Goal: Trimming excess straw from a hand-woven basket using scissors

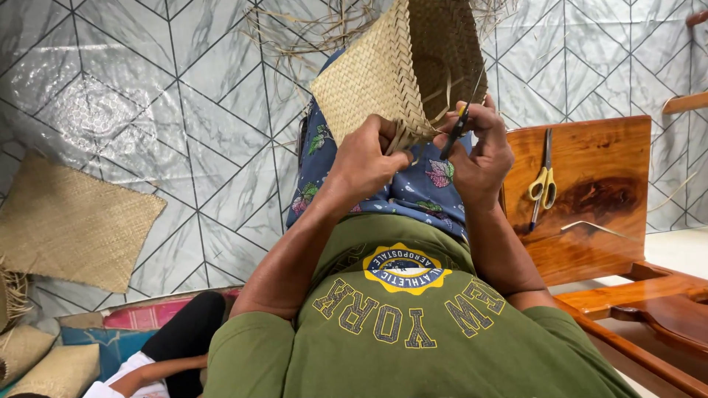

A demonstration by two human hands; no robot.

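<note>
Gripping the woven basket's [383, 74] lower edge, left hand [366, 158] pinches strands; right hand [479, 158] clasps a tool [455, 133].

A woven bag [402, 70] rests on the person's lap, between the left hand [366, 158] and the right hand [478, 155]. To the right, scissors [543, 183] lie on a wooden bench [590, 221]. Far left, a woven mat [70, 221] lies on the floor [169, 110], with another person's arm [158, 368] below it.
</note>
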